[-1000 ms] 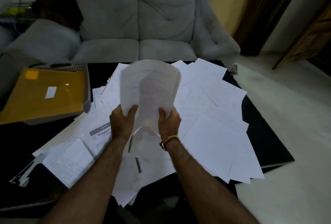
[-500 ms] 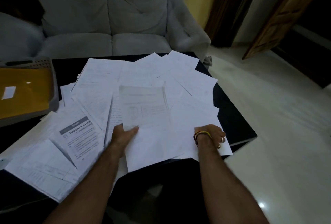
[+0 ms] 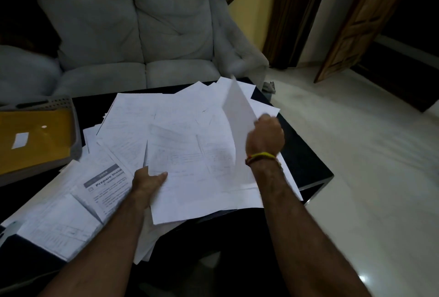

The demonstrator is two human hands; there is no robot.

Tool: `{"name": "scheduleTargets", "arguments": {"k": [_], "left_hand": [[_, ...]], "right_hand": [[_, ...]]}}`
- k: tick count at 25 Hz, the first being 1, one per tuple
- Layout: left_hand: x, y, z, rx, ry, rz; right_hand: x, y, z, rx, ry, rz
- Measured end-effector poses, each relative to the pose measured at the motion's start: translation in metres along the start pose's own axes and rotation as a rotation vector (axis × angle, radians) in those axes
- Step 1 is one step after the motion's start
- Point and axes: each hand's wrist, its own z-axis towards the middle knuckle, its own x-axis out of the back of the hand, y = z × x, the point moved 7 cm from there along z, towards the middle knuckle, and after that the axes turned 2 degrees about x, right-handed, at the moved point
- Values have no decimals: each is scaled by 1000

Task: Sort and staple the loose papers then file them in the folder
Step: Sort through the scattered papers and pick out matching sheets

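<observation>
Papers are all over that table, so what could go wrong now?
The right hand grips one lifted sheet by its edge, so it could crease or tear if tugged. The left hand holds only the front sheet, so the others may slide around. Some loose papers already hang over the near edge of the black table and might slip to the floor.

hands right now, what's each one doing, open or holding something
Left hand: holds the near white printed sheet at its left edge, thumb on top.
Right hand: fingers curled on a lifted white paper sheet.
</observation>
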Motion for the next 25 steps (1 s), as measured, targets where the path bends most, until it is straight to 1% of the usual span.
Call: {"name": "scheduleTargets", "arguments": {"k": [2, 3, 4, 6, 8, 10, 12, 14, 15, 16, 18, 20, 21, 22, 23, 25], "left_hand": [[9, 3, -3, -6, 21, -22], [15, 6, -6, -12, 35, -14], [22, 7, -8, -24, 42, 6], [40, 9, -11, -58, 54, 11], [60, 11, -23, -93, 72, -22], [71, 4, -35, -34, 13, -164], [78, -15, -36, 113, -50, -250], [87, -39, -28, 259, -44, -214], [91, -45, -26, 303, -33, -192], [93, -51, -23, 311, -3, -175], [95, -53, -21, 222, 77, -97], [91, -46, -24, 92, 125, 51], [90, -42, -25, 37, 145, 77], [89, -33, -26, -20, 138, 52], [90, -21, -27, -73, 113, 5], [97, 14, -28, -181, 66, -99]], "right_hand": [[17, -43, 12, 106, 95, 206], [22, -61, 16, 114, 92, 314], [18, -74, 17, 112, 54, 406], [-17, -84, 6, 71, -104, 550], [-75, -80, -26, -14, -308, 612], [-129, -70, -66, -89, -456, 607], [-169, -55, -99, -124, -529, 551], [-197, -40, -120, -123, -595, 434], [-207, -34, -125, -105, -630, 360], [-213, -32, -127, -74, -658, 277], [-220, -34, -123, -19, -683, 165], [-221, -40, -117, 41, -671, 121], [-220, -43, -114, 68, -641, 118], [-218, -45, -111, 74, -613, 142], [-215, -49, -105, 51, -603, 215], [-202, -72, -91, 22, -596, 526]]}}
